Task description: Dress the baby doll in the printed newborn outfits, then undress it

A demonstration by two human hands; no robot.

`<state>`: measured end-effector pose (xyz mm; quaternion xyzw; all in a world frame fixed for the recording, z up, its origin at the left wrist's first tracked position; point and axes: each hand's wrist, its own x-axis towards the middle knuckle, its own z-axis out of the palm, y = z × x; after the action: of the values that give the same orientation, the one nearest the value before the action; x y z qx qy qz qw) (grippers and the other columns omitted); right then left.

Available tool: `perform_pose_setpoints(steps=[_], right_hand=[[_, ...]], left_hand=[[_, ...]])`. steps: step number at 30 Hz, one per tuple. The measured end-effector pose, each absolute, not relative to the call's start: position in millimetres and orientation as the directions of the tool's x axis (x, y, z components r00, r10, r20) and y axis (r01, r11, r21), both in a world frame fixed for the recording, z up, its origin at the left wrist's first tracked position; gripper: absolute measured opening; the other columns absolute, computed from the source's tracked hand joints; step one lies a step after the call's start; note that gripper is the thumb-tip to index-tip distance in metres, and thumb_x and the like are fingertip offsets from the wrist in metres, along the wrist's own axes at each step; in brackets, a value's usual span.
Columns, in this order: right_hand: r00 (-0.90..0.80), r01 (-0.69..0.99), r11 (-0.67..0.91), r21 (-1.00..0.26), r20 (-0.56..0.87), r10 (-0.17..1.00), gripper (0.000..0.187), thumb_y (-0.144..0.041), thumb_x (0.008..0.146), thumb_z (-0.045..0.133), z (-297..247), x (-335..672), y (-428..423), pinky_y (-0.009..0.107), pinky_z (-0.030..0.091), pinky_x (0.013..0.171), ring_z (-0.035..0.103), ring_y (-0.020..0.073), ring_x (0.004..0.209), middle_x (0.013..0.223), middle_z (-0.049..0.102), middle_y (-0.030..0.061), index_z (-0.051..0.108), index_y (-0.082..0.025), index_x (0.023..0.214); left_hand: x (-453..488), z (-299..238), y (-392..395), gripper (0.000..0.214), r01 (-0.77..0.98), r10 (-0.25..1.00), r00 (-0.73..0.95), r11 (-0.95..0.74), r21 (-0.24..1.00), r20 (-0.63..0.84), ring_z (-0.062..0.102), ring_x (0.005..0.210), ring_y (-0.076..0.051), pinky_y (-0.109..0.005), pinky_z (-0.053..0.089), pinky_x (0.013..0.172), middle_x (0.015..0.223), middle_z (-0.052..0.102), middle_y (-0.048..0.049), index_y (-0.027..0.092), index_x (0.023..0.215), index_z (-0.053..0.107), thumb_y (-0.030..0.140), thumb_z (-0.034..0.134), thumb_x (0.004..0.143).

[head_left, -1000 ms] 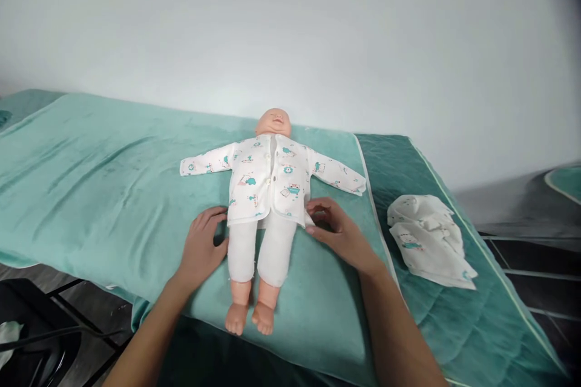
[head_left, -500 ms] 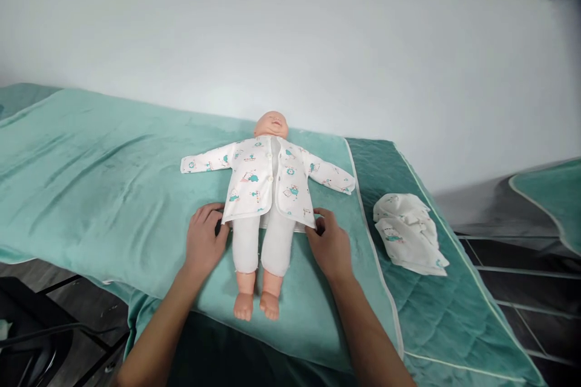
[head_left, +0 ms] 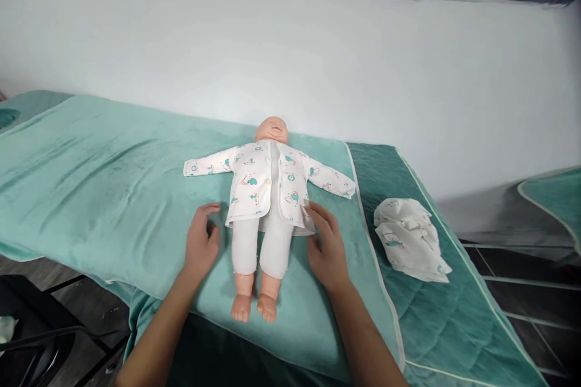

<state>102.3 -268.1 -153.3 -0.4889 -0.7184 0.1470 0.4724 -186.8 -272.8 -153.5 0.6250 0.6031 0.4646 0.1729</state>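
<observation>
A baby doll (head_left: pixel 274 248) with white cloth legs lies on its back, head toward the wall and feet toward me. It wears a white baby jacket (head_left: pixel 249 184) with teal and pink prints. Both sleeves are stretched out sideways and the front hangs unfastened, with buttons along one edge. My left hand (head_left: pixel 203 242) is open beside the hem on the left, a small gap from the cloth. On the other side my right hand (head_left: pixel 328 247) is open too, its fingertips at the jacket's lower edge; whether they touch it I cannot tell.
Under the doll a light green blanket (head_left: pixel 113 193) covers the bed. A crumpled white printed garment (head_left: pixel 411 240) lies on the darker quilted cover (head_left: pixel 454 308) at right. A white wall (head_left: pixel 290 54) rises behind. A black chair (head_left: pixel 31 326) stands at lower left, a metal rack (head_left: pixel 535 281) at right.
Both hands have let go of the jacket's lower corners. My left hand has drawn slightly away from the hem, and my right fingers have opened. The view has tilted slightly upward.
</observation>
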Motion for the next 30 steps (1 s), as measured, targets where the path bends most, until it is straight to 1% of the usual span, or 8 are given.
perform_pose_setpoints(steps=[6, 10, 13, 17, 21, 26, 28, 30], right_hand=[[0.151, 0.358, 0.433, -0.827, 0.509, 0.847, 0.033, -0.03, 0.098, 0.054, -133, 95, -244, 0.048, 0.05, 0.102, 0.056, 0.0272, 0.127, 0.136, 0.059, 0.0103, 0.06, -0.028, 0.13], [0.078, 0.512, 0.395, -0.763, 0.499, 0.863, 0.025, -0.039, 0.096, 0.056, -95, 71, -193, 0.041, 0.051, 0.087, 0.061, 0.0238, 0.1, 0.115, 0.064, 0.0087, 0.063, -0.025, 0.116], [0.074, 0.682, 0.231, -0.693, 0.38, 0.922, 0.022, -0.044, 0.091, 0.06, -70, 53, -149, 0.039, 0.046, 0.08, 0.058, 0.0225, 0.085, 0.101, 0.063, 0.0075, 0.06, -0.022, 0.096], [0.019, 0.799, 0.11, -0.591, 0.209, 0.978, 0.02, -0.036, 0.09, 0.055, -53, 40, -107, 0.033, 0.034, 0.063, 0.049, 0.0201, 0.069, 0.076, 0.059, 0.0027, 0.047, -0.024, 0.076], [-0.013, 0.772, 0.159, -0.615, 0.234, 0.972, 0.019, -0.024, 0.084, 0.054, -49, 34, -91, 0.031, 0.032, 0.062, 0.043, 0.0176, 0.061, 0.062, 0.051, -0.0007, 0.043, -0.024, 0.068], [0.027, 0.716, 0.289, -0.636, 0.439, 0.898, 0.012, -0.028, 0.088, 0.052, -67, 26, -97, 0.037, 0.045, 0.079, 0.056, 0.0223, 0.081, 0.083, 0.062, 0.0055, 0.052, -0.023, 0.076], [0.003, 0.696, 0.37, -0.616, 0.518, 0.856, 0.011, -0.029, 0.09, 0.053, -78, 27, -107, 0.045, 0.045, 0.097, 0.058, 0.0269, 0.104, 0.105, 0.066, 0.011, 0.06, -0.021, 0.091], [-0.075, 0.652, 0.434, -0.622, 0.517, 0.853, 0.027, -0.033, 0.094, 0.051, -88, 31, -121, 0.05, 0.04, 0.11, 0.053, 0.0289, 0.126, 0.129, 0.064, 0.0138, 0.063, -0.02, 0.115]], left_hand=[[-178, -141, -237, 0.034, 0.211, 0.969, -0.226, -0.053, 0.976, 0.102, 0.064, 0.118, -0.023, -0.039, 0.049, 0.107, 0.125, 0.07, -0.0089, 0.019, 0.118, 0.065, 0.04, 0.057, 0.092], [-173, -128, -199, 0.041, 0.006, 0.98, -0.163, 0.119, 0.993, -0.117, 0.069, 0.104, -0.024, -0.041, 0.052, 0.1, 0.111, 0.075, -0.0093, 0.016, 0.109, 0.071, 0.051, 0.062, 0.089], [-178, -122, -181, 0.043, -0.226, 0.969, -0.028, 0.233, 0.946, -0.245, 0.072, 0.097, -0.023, -0.041, 0.055, 0.097, 0.109, 0.076, -0.0119, 0.014, 0.11, 0.071, 0.051, 0.065, 0.089], [-192, -121, -172, 0.042, -0.362, 0.949, 0.2, 0.304, 0.881, -0.245, 0.072, 0.103, -0.024, -0.04, 0.057, 0.098, 0.118, 0.074, -0.0139, 0.016, 0.116, 0.071, 0.05, 0.062, 0.093], [-198, -128, -169, 0.042, -0.439, 0.93, 0.302, 0.329, 0.836, -0.208, 0.071, 0.11, -0.025, -0.039, 0.057, 0.099, 0.122, 0.073, -0.0152, 0.015, 0.124, 0.068, 0.045, 0.06, 0.096], [-198, -132, -167, 0.042, -0.492, 0.927, 0.33, 0.332, 0.805, -0.18, 0.07, 0.113, -0.024, -0.037, 0.056, 0.101, 0.125, 0.072, -0.0173, 0.011, 0.131, 0.064, 0.037, 0.06, 0.098], [-198, -133, -167, 0.041, -0.504, 0.928, 0.326, 0.331, 0.798, -0.179, 0.07, 0.112, -0.024, -0.036, 0.057, 0.101, 0.125, 0.072, -0.0171, 0.011, 0.131, 0.064, 0.036, 0.061, 0.097], [-197, -134, -166, 0.04, -0.515, 0.931, 0.318, 0.329, 0.791, -0.18, 0.071, 0.111, -0.024, -0.036, 0.056, 0.101, 0.124, 0.072, -0.0167, 0.011, 0.13, 0.064, 0.033, 0.062, 0.097]])
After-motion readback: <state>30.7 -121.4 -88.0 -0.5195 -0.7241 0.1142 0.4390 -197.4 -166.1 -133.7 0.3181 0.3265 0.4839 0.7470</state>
